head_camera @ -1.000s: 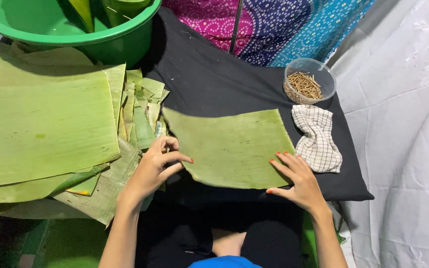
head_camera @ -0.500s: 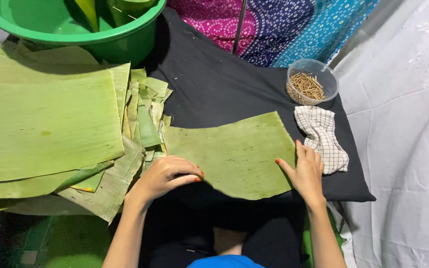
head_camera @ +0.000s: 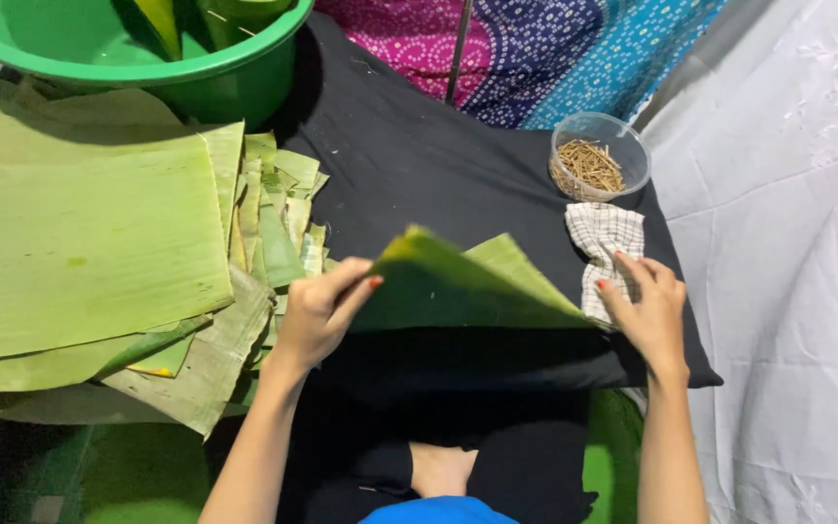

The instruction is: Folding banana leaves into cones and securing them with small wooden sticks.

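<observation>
A: Where are the hands and what do they hold?

B: Both hold one cut piece of banana leaf (head_camera: 458, 286) over a black cloth pad (head_camera: 419, 165). The left hand (head_camera: 317, 311) has its grip clamped on the leaf's left edge, thumb above and fingers below, lifting that side. The right hand (head_camera: 647, 311) sits at the leaf's right corner, fingers spread; I cannot tell whether that grip pinches the edge or only presses on it.

A: Where is the leaf in the view?

B: Near the centre, slightly toward six o'clock, raised and tilted so its near edge stands up off the pad.

A: What else is around?

B: At nine o'clock, a stack of large leaf sheets (head_camera: 80, 252), with narrow leaf strips (head_camera: 278, 209) beside it. At eleven o'clock, a green basin (head_camera: 138, 58). At two o'clock, a clear bowl of small sticks (head_camera: 589, 160), with a checked cloth (head_camera: 603, 243) just below it.

A: Which step does this look like?

B: Judging by the raised edge, the leaf is being lifted to turn or fold. The next move would need both hands to guide the leaf evenly so it does not split along its ribs.
</observation>
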